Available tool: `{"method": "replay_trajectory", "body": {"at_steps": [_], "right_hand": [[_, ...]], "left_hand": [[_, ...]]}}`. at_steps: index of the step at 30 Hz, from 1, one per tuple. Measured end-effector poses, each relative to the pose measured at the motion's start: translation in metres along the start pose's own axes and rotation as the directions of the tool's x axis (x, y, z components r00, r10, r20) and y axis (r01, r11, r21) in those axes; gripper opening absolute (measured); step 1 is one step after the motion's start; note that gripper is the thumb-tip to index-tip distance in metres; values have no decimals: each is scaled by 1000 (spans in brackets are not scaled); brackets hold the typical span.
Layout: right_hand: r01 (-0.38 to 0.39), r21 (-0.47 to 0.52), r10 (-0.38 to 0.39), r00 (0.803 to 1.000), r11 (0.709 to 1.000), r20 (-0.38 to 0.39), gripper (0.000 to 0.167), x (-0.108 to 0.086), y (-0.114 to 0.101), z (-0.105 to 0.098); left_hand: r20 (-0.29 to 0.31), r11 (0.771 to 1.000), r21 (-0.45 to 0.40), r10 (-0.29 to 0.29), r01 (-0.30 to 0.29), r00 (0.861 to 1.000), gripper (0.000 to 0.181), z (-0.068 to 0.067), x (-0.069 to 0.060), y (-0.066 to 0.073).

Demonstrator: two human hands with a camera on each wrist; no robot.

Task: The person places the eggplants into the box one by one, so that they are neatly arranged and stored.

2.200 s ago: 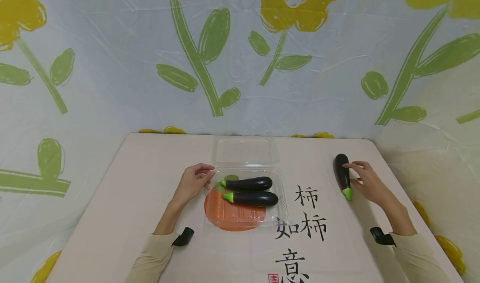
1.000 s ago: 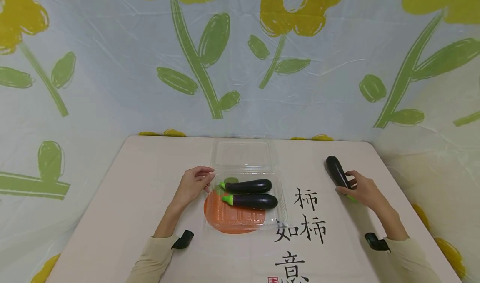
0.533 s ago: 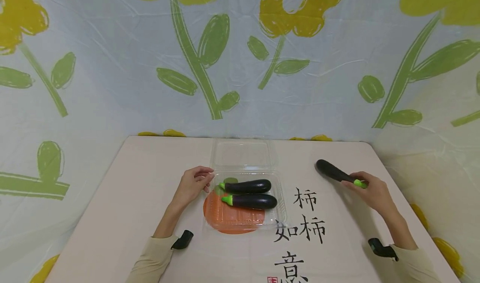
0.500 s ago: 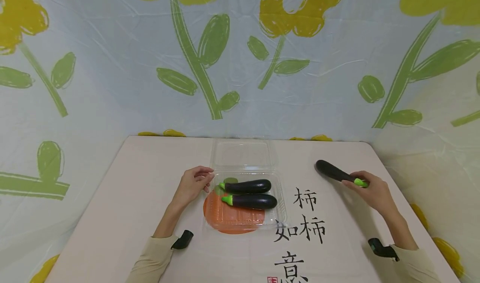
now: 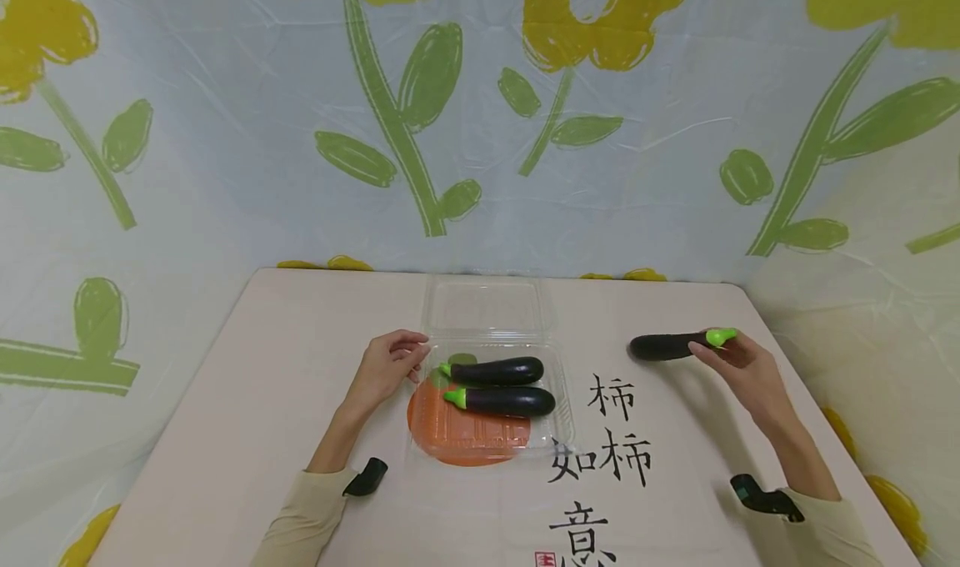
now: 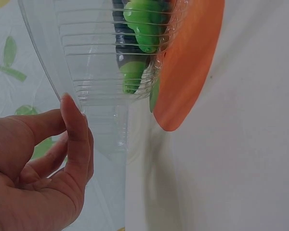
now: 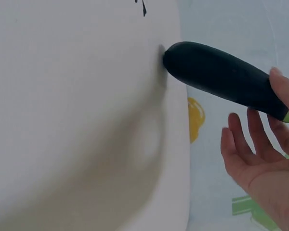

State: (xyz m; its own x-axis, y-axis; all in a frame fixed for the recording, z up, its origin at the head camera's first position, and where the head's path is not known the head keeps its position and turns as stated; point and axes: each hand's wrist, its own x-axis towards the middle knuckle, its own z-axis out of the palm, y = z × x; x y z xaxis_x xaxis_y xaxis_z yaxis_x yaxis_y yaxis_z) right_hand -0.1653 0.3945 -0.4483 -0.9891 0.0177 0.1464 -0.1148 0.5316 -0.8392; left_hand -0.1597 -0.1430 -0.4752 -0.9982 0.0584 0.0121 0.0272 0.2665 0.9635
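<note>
Two dark eggplants, an upper one [image 5: 498, 372] and a lower one [image 5: 510, 401], lie side by side in a clear plastic box [image 5: 564, 383], green stems pointing left. My left hand [image 5: 386, 371] is at the box's left edge, pinching its rim [image 6: 53, 86] between thumb and finger. At the right, my right hand [image 5: 750, 383] holds a third eggplant [image 5: 663, 347] near its green cap, thumb on one side and fingers on the other. Its round end points left, close to the tabletop; the right wrist view cannot settle whether it touches.
The box's hinged lid [image 5: 487, 304] lies folded back behind it. The pale tablecloth [image 5: 285, 367] carries an orange printed shape [image 5: 472, 450] under the box and black characters [image 5: 611, 459] to its right. A flower-patterned curtain [image 5: 480, 133] hangs behind the table.
My right hand has taken hold of the third eggplant and turned it from lengthwise to nearly crosswise, its stem end now at the right and raised. The left hand stays at the box.
</note>
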Motion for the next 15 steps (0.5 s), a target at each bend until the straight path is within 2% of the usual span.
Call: {"method": "replay_trajectory", "body": {"at_steps": [4,7,11,13,15], "right_hand": [[68,42,-68,998,997,6,22,2,-2,8],[106,138,-107,994,985,0,22,4,-5,14],[142,271,-142,990,952,-21,24,5,-9,20],[154,285,-151,988,946,-35,25,4,-12,23],[169,245,-162,986,955,-49,26,4,-15,26]], "left_hand": [[3,1000,-8,-2,2,1000,26,0,0,0],[3,1000,-8,-5,5,1000,25,0,-1,0],[1,1000,-6,-7,7,1000,25,0,-1,0],[1,1000,-8,-6,6,1000,25,0,0,0],[2,1000,-11,-3,3,1000,26,0,0,-1]]}}
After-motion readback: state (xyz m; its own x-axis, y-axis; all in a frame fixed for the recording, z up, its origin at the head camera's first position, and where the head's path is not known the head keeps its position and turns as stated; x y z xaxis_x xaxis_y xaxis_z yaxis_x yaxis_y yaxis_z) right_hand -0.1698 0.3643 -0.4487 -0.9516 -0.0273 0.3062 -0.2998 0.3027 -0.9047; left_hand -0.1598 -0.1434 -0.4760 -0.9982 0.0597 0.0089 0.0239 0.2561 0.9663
